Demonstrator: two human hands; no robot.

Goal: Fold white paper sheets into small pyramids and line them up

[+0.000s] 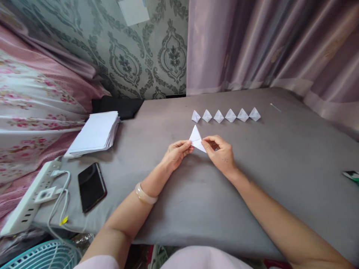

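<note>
A white folded piece of paper (196,137), pointed at the top, is held up over the grey-covered table (174,201). My left hand (178,152) pinches its left edge between thumb and fingers. On the opposite edge, my right hand (220,150) grips it the same way, its fingers partly hidden behind the paper. Just beyond the hands stands a row of several small folded white paper shapes (219,116), each diamond-like in outline.
To the left lie a stack of white paper (97,131), a dark cloth (119,106) and a black phone (92,187). A power strip (29,198) with white cables sits at the left edge, above a turquoise fan (46,256). A thin white stick (275,107) lies far right.
</note>
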